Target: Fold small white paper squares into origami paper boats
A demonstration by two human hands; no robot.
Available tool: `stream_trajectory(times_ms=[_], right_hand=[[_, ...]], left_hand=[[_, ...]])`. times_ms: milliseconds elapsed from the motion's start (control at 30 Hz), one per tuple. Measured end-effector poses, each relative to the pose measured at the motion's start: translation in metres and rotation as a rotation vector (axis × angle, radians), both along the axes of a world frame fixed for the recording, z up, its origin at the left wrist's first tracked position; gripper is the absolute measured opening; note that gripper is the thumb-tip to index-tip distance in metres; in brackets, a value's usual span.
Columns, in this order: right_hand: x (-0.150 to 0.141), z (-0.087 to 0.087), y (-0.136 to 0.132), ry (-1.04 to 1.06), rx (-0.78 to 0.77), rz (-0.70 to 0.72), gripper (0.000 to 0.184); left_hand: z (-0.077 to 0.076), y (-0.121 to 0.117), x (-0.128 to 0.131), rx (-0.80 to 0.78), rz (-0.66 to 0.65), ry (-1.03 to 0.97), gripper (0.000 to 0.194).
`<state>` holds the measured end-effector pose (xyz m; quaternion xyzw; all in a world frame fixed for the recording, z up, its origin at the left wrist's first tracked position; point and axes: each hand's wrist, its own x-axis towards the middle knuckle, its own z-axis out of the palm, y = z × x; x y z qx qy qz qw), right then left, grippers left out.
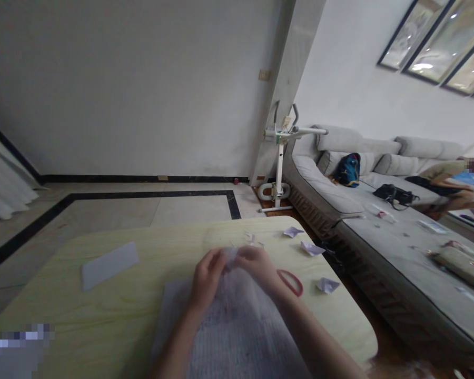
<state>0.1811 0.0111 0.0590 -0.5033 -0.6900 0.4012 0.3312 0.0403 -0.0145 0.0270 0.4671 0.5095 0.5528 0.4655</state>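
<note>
My left hand (210,273) and my right hand (256,265) meet above the middle of the table, fingers pinched on a small piece of white paper (231,256). Motion blur and my fingers hide most of its shape. Beneath my forearms lies a large sheet with printed or written lines (229,337). A red loop, seemingly a scissors handle (291,282), shows beside my right wrist. Small paper scraps (252,239) are scattered just beyond my fingers. Folded paper boats (312,248) sit along the table's right side.
A blank white paper strip (109,266) rests on the left of the pale wooden table (102,326). Past the right edge stands a grey sofa (395,258) with bags on it, where a person (446,181) sits. White exercise equipment (279,163) stands near the wall.
</note>
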Motion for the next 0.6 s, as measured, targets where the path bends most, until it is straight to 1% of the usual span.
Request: stream_trajectory(times_ms=[67,167,300,367,433,500,600], right_hand=[[-0.001,-0.003,0.004,-0.032,0.017,-0.041,0.012],[-0.005,-0.010,0.007,-0.129,0.088,-0.118,0.006],[-0.014,-0.015,0.005,-0.204,0.216,-0.143,0.002],[-0.019,-0.013,0.001,-0.212,0.262,-0.140,0.004],[-0.023,-0.010,-0.002,-0.199,0.277,-0.128,0.006],[-0.025,-0.006,-0.006,-0.168,0.274,-0.109,0.009],[-0.027,-0.001,-0.007,-0.115,0.276,-0.043,0.013]], left_hand=[[-0.002,0.001,0.000,0.014,-0.003,0.018,0.036],[-0.006,0.001,0.000,0.008,0.019,0.056,0.037],[-0.007,0.002,-0.001,0.039,0.032,0.065,0.036],[-0.006,0.002,-0.004,0.054,0.002,0.027,0.037],[-0.006,0.004,-0.007,0.050,-0.021,-0.017,0.039],[-0.005,0.005,-0.009,0.028,0.006,-0.039,0.041],[-0.006,0.006,-0.011,-0.013,0.104,-0.056,0.042]])
